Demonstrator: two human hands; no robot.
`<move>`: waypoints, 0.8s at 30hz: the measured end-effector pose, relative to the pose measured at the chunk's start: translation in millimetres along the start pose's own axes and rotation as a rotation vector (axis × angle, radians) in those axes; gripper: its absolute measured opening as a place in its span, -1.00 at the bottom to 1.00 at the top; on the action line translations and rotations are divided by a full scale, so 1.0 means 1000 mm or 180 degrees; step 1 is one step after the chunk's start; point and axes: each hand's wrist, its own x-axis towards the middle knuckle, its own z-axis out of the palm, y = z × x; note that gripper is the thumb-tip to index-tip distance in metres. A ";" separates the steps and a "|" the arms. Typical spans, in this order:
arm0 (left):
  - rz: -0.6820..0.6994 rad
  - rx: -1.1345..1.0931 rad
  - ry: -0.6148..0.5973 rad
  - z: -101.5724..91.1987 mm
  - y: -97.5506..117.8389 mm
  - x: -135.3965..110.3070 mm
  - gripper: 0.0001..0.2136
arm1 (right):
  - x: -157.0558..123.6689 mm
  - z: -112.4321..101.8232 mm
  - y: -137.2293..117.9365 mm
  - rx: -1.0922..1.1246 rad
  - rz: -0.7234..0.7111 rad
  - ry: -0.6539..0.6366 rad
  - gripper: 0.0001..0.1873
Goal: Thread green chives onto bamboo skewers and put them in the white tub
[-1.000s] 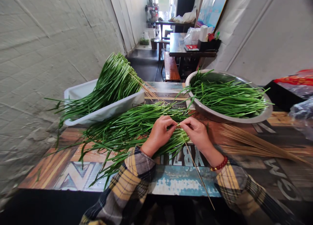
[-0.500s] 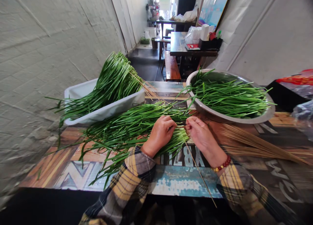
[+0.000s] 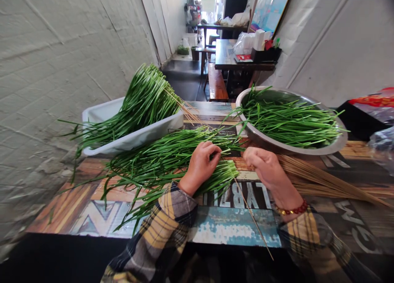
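Observation:
My left hand [image 3: 201,166] is closed in a pinch, with a pale garlic chive end [image 3: 226,151] sticking out beyond its fingertips. Beneath that hand lies a row of garlic chives [image 3: 226,171], their cut ends lined up at the right. A thin bamboo skewer [image 3: 254,220] runs from this row over the table's front edge. My right hand [image 3: 261,164] is curled closed to the right of the row, apart from it; whatever its fingers hold is hidden. Behind my left hand spreads a loose pile of garlic chives [image 3: 154,151].
At the left, a white tray [image 3: 135,140] holds skewered chives [image 3: 147,96]. A steel bowl [image 3: 340,142] with more chives stands at the right. Several bamboo skewers [image 3: 329,180] lie below it on the patterned table [image 3: 227,229]. A brick-textured wall [image 3: 61,69] borders the left side.
My right hand has moved right, away from the chive ends, and its fingers have curled in. My left hand has stayed nearly in place over the row.

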 end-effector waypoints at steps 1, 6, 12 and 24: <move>-0.0010 0.0001 0.0019 0.000 0.000 0.000 -0.90 | -0.003 -0.002 -0.008 -0.0053 -0.0070 -0.0505 -0.70; -0.0043 -0.0055 0.0051 0.000 0.001 0.000 -0.90 | -0.008 -0.005 -0.029 0.0174 -0.0161 -0.1948 -0.49; -0.0018 -0.0038 0.0005 -0.001 0.000 0.001 -0.90 | 0.000 -0.003 0.003 -0.0801 0.0079 -0.0368 -0.75; -0.0035 -0.0104 0.0024 0.002 -0.003 0.000 -0.92 | 0.000 0.013 0.026 -0.2070 -0.0056 -0.0501 -0.88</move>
